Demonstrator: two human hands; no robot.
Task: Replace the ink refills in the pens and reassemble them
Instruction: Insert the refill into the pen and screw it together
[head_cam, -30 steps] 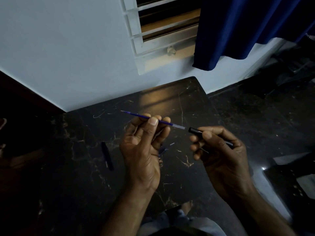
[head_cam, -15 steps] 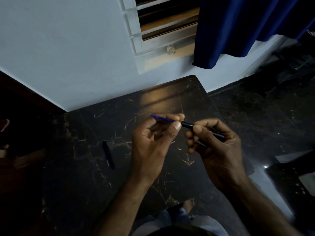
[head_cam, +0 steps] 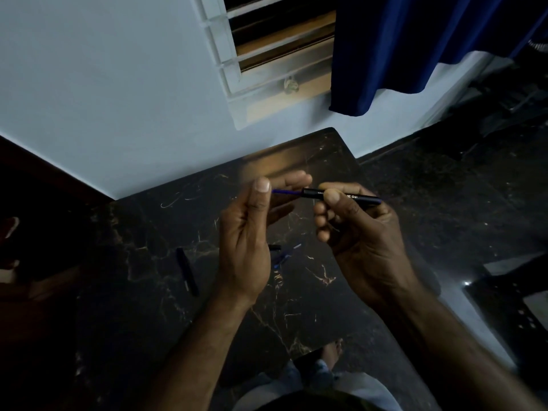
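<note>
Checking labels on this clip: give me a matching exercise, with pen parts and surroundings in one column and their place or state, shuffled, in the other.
1. blue refill
2. black pen barrel
3. dark pen piece
4. blue curtain

A. hangs by the window
B. gripped by the right hand
C. lies on the marble table, left of the left hand
D. partly inside the barrel

Pairs: 1-D, 2-B, 3-C, 4-A

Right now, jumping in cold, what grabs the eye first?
The right hand gripping a black pen barrel mid-frame, a blue refill sticking out of it toward the thumb of the left hand. Below them on the dark marble table lie a loose dark pen part and spare refills.
</note>
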